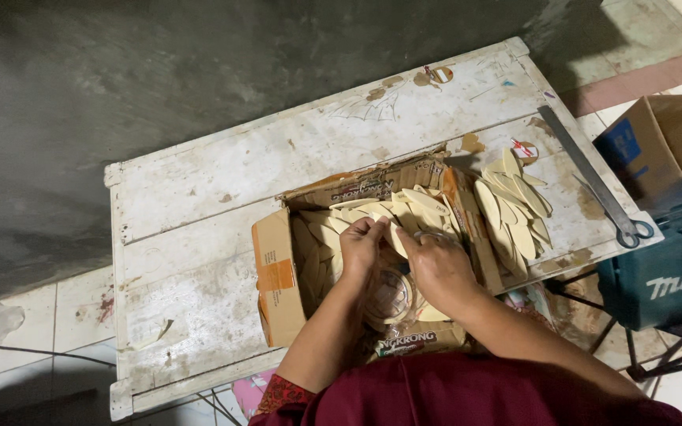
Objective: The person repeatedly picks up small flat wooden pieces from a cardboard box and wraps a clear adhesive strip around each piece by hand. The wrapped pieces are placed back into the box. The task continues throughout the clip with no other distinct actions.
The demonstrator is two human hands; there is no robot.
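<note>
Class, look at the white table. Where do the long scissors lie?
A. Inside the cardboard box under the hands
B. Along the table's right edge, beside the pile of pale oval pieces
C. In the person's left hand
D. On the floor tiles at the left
B: the scissors lie along the right edge of the table, just right of the loose pile of oval pieces, outside the cardboard box.

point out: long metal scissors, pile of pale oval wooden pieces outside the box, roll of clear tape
long metal scissors (593, 177), head view, on the blade midway along.
pile of pale oval wooden pieces (515, 213), head view, on the middle of the stack.
roll of clear tape (388, 296), head view, on its top face between the wrists.
</note>
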